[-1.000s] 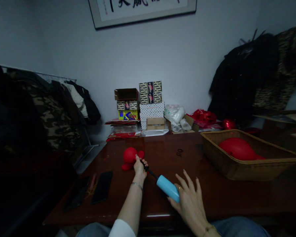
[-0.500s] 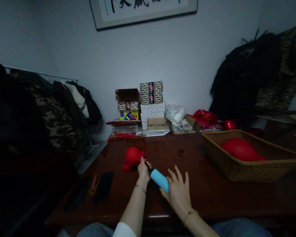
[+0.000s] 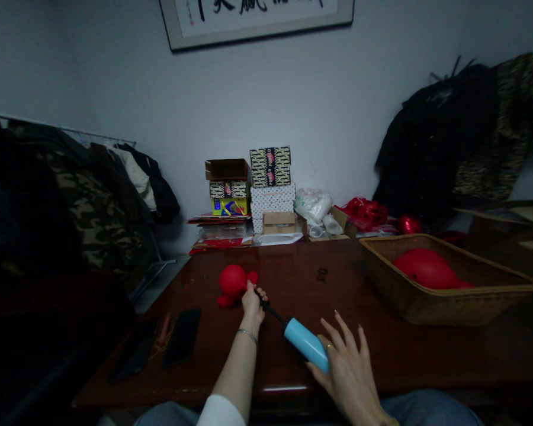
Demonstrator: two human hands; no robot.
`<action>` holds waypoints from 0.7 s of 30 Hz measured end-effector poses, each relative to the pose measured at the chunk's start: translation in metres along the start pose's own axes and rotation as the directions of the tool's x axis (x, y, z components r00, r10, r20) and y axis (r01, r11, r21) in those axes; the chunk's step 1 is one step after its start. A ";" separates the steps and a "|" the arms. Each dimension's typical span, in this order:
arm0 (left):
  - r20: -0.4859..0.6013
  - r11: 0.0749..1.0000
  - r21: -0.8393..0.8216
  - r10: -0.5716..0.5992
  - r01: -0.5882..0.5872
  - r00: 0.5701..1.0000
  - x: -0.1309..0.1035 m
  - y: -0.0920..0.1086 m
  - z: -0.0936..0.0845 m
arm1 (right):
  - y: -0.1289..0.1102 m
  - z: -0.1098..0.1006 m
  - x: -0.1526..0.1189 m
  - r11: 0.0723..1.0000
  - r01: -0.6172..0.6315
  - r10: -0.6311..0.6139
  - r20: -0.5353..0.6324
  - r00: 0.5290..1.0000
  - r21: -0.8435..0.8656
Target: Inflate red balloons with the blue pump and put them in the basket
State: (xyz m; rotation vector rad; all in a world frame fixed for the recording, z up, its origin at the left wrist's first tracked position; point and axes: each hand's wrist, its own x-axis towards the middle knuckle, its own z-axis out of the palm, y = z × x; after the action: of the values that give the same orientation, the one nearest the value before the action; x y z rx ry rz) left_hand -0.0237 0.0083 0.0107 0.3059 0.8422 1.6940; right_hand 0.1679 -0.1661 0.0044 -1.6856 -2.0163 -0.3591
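Note:
A small red balloon [image 3: 233, 281] with stubby lobes rests at the middle left of the dark red table [image 3: 293, 266]. My left hand [image 3: 252, 303] pinches its neck together with the black nozzle end of a hand pump. The pump's light blue barrel [image 3: 306, 343] slants down to the right, and a black rod shows between it and my left hand. My right hand [image 3: 349, 367] is at the barrel's lower end, its thumb and palm against it and the other fingers spread out.
On the right, a wicker basket [image 3: 448, 307] holds a larger red balloon [image 3: 426, 267]. Two dark phones [image 3: 182, 337] lie at the left. Stacked boxes [image 3: 273, 201] and a plastic bag [image 3: 313, 204] stand at the back. A thin black loop [image 3: 321, 274] lies mid-table.
My right hand and the blue barrel have moved right and toward me, away from my left hand, exposing more of the black rod. The view has shifted slightly.

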 end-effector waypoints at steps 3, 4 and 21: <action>0.012 1.000 -0.003 0.000 0.000 1.000 0.001 0.005 -0.001 | 0.010 0.001 -0.014 0.999 0.032 -0.033 -0.019 0.999 -0.021; 0.015 1.000 -0.005 0.002 -0.002 1.000 0.000 0.006 -0.001 | 0.012 0.001 -0.016 0.999 0.035 -0.035 -0.023 0.999 -0.026; 0.004 1.000 -0.011 0.019 -0.019 1.000 -0.008 0.001 0.000 | -0.014 0.002 0.011 0.998 -0.047 0.046 0.010 0.999 0.032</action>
State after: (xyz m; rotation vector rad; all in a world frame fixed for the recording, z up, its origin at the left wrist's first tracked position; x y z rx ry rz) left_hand -0.0216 0.0006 0.0134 0.3108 0.8293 1.7141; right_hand 0.1530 -0.1586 0.0101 -1.7143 -1.9756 -0.3010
